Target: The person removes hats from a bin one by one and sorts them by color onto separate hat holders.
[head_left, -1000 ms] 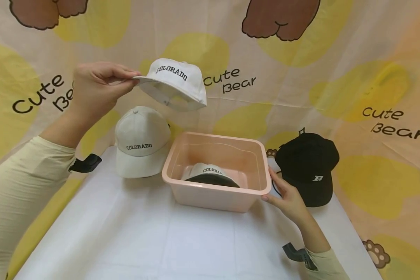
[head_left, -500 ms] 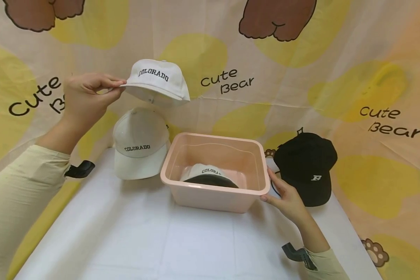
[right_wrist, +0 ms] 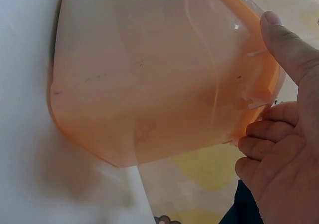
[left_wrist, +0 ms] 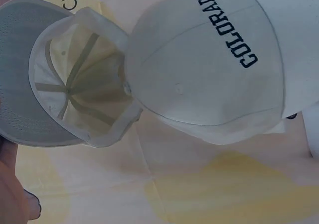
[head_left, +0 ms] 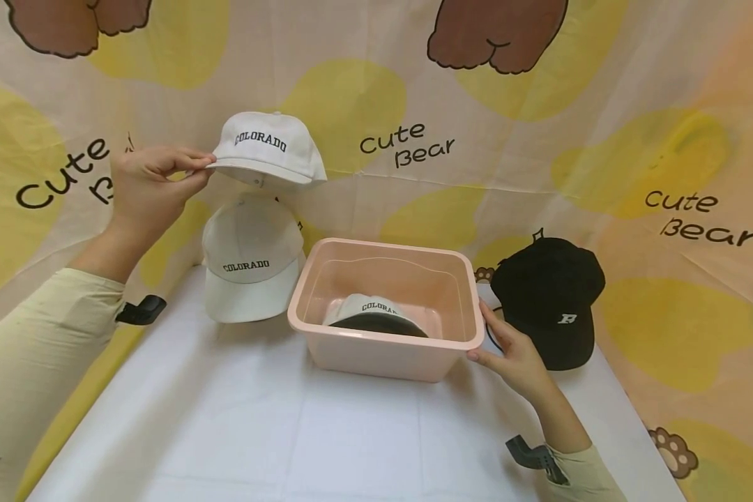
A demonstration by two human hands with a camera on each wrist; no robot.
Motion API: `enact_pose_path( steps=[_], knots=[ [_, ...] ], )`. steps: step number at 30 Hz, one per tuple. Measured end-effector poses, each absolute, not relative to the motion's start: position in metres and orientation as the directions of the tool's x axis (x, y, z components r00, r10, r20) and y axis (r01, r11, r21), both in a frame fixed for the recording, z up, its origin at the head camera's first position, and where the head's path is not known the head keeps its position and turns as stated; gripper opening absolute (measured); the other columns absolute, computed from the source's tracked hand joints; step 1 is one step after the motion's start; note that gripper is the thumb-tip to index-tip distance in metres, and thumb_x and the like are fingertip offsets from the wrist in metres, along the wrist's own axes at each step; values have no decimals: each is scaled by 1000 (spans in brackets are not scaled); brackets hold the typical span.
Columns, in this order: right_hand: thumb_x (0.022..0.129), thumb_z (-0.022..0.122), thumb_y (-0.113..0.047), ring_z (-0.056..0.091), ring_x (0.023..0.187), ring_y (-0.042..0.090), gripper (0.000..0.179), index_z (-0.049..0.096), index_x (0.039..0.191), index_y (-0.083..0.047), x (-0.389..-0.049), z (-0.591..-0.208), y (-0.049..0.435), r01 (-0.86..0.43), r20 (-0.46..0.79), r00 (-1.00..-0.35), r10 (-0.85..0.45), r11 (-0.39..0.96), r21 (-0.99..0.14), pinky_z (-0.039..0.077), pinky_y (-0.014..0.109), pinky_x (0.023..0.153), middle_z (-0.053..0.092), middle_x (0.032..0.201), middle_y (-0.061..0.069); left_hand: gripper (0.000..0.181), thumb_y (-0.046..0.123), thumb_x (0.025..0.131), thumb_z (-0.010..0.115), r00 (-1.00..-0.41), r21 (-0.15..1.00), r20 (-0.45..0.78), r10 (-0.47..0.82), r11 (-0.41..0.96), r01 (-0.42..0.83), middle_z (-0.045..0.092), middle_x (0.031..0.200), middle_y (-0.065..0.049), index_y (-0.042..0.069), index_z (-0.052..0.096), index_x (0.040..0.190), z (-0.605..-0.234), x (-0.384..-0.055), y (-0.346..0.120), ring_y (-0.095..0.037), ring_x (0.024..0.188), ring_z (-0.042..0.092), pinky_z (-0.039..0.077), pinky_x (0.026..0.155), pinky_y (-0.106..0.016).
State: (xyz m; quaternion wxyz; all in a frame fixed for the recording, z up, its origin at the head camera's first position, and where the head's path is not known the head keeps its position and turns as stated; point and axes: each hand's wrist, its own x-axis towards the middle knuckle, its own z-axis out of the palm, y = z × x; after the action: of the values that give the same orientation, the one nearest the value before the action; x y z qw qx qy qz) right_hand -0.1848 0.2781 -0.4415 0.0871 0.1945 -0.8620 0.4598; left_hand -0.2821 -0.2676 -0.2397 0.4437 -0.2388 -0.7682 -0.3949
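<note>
Your right grip (head_left: 514, 355) pinched the pink bin (head_left: 376, 359) by its right rim on the table (head_left: 351, 432), with a Colorado cap (head_left: 370, 305) lying inside. A black cap (head_left: 552, 300) sat just right of the bin, a white cap (head_left: 254, 244) just left. Above that white one, your left grip (head_left: 153, 185) pinched the brim of another Colorado cap, the airborne cap (head_left: 263, 143), before the patterned backdrop (head_left: 665, 153).

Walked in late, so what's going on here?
A person's left grip holds a white cap aloft by its brim, near a second white cap left of the pink tub. The right grip holds the tub's right side. Inside the tub lies a third white cap; a black cap sits to the right.
</note>
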Motion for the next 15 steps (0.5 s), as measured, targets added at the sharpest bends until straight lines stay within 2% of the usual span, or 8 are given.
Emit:
enact_pose_path(
  steps=[4, 6, 8, 13, 15],
  knots=[
    [83, 86, -15, 32, 149, 36, 94, 33, 161, -17, -185, -442, 279, -411, 325, -911, -254, 497, -764, 35, 17, 111, 34, 165, 8, 9, -15, 80, 76, -488, 390, 872, 33, 558, 733, 78, 93, -3, -9, 78, 86, -249, -291, -275, 10, 86, 70, 56, 81, -7],
    [83, 86, -15, 33, 150, 36, 95, 33, 161, -17, -184, -442, 279, -407, 321, -913, -252, 500, -764, 34, 13, 110, 34, 165, 8, 10, -16, 79, 76, -494, 399, 869, 24, 559, 727, 79, 92, -3, -9, 79, 85, -253, -292, -276, 10, 86, 70, 56, 82, -7],
    [83, 86, -16, 33, 149, 36, 95, 33, 161, -18, -184, -442, 280, -404, 318, -914, -251, 508, -760, 35, 16, 110, 34, 165, 7, 12, -17, 78, 76, -497, 405, 867, 16, 558, 724, 79, 92, -8, -8, 79, 85, -258, -293, -276, 10, 87, 69, 56, 82, -7],
    [83, 86, -16, 33, 150, 34, 95, 32, 161, -19, -185, -441, 280, -396, 308, -918, -250, 517, -759, 36, 36, 113, 34, 165, 5, 16, -19, 76, 78, -482, 381, 876, 30, 571, 727, 77, 92, -23, -6, 80, 85, -275, -293, -280, 11, 90, 69, 55, 86, -8],
    [83, 86, -17, 33, 150, 34, 95, 32, 161, -20, -185, -441, 280, -393, 306, -919, -250, 517, -760, 36, 41, 113, 34, 165, 5, 16, -19, 76, 79, -475, 374, 879, 39, 562, 737, 76, 92, -25, -5, 80, 85, -282, -293, -283, 10, 91, 69, 56, 87, -9]
  ],
)
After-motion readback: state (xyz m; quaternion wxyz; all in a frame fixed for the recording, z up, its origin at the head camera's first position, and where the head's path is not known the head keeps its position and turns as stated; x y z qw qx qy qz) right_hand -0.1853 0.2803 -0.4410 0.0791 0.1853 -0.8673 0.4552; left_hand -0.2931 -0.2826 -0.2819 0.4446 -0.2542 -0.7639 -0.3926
